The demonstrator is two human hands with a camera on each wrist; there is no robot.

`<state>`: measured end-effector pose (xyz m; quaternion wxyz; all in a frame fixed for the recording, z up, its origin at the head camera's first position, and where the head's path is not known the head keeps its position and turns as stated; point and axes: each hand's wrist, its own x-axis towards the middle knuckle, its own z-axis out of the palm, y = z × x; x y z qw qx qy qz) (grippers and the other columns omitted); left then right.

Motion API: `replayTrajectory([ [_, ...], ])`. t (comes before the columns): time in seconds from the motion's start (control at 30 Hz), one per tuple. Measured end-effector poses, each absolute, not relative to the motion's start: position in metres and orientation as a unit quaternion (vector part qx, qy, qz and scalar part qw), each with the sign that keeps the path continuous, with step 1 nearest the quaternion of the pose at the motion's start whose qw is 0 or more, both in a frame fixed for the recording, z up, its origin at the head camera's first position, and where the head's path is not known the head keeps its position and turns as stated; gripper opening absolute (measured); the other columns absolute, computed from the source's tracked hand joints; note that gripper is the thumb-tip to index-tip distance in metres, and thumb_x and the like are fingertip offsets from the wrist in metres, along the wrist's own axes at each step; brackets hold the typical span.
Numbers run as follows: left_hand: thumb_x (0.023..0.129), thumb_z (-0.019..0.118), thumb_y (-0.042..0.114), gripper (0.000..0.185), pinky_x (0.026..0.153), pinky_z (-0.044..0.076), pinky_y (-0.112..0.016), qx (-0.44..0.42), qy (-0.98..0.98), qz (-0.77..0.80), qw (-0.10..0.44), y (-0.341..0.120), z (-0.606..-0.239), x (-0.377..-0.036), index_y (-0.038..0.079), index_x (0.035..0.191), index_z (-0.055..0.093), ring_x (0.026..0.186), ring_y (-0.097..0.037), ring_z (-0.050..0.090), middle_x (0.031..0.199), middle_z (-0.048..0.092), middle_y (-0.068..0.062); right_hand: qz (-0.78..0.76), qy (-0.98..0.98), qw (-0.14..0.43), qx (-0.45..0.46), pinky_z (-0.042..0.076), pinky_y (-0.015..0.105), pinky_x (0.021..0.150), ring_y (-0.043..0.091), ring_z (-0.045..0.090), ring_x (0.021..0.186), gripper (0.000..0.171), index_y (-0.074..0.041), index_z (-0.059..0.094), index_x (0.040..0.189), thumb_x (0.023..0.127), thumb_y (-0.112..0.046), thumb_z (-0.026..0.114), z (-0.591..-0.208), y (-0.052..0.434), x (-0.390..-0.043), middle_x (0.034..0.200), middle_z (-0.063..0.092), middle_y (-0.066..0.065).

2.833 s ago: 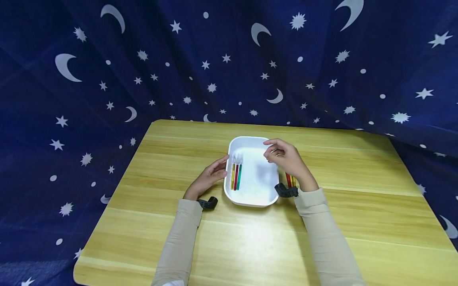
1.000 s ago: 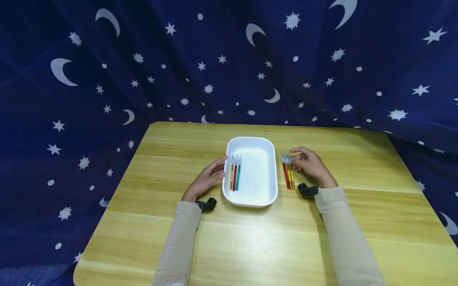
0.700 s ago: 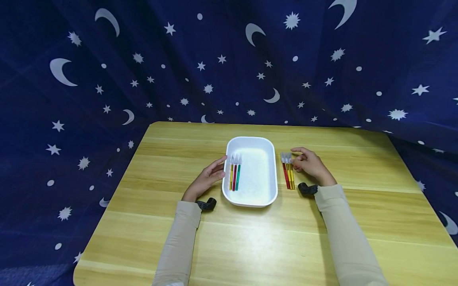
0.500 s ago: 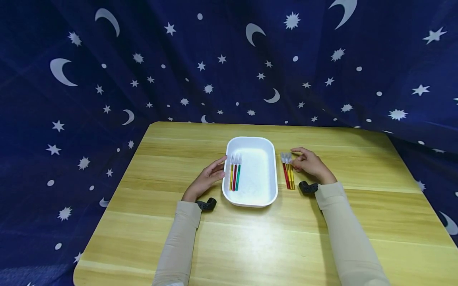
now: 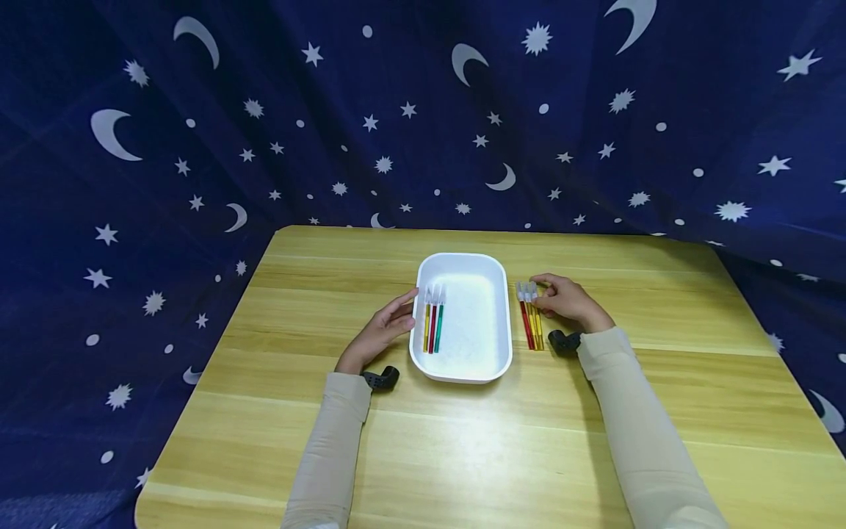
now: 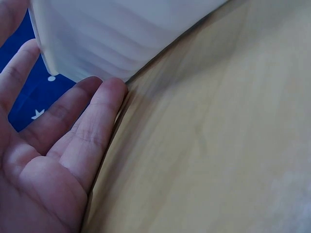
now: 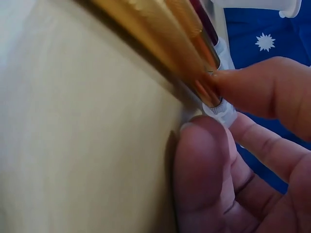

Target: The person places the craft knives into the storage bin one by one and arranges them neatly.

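Three pens lie just right of the white tray, long axes running away from me, clear caps at the far end. My right hand pinches the gold pen at its cap; my left hand rests relaxed against the tray's left wall. No legible markings.

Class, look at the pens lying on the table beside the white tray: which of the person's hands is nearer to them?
Right. The right hand pinches the nearest of the pens on the table at its cap end. The left hand rests against the white tray on its far side, away from them.
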<state>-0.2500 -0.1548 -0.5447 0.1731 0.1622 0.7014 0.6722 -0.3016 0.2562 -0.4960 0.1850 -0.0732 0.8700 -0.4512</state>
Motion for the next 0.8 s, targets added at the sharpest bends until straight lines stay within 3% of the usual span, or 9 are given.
replayTrajectory([
  [0.33,0.113,0.057,0.009,0.063,0.127,0.036,-0.053,0.159,0.699,0.674,0.175,-0.1544,-0.5442,-0.25,0.012,0.171,0.033,0.154,-0.043,0.04,0.17,0.038,-0.024,-0.47,0.862,0.181,-0.061,0.057,0.022,0.062,0.011,0.061,0.069,0.058,0.015,0.043,0.153,0.101,0.003,0.067,-0.4969,0.2581,-0.302,0.087,0.06,0.009],
  [0.8,0.113,0.058,0.011,0.063,0.127,0.035,-0.052,0.152,0.703,0.673,0.174,-0.1538,-0.5433,-0.2491,0.013,0.171,0.033,0.155,-0.042,0.04,0.17,0.038,-0.023,-0.557,0.809,0.183,-0.046,0.062,0.023,0.071,0.009,0.063,0.079,0.059,0.01,0.035,0.158,0.105,0.007,0.06,-0.4983,0.2647,-0.2948,0.094,0.059,0.007],
])
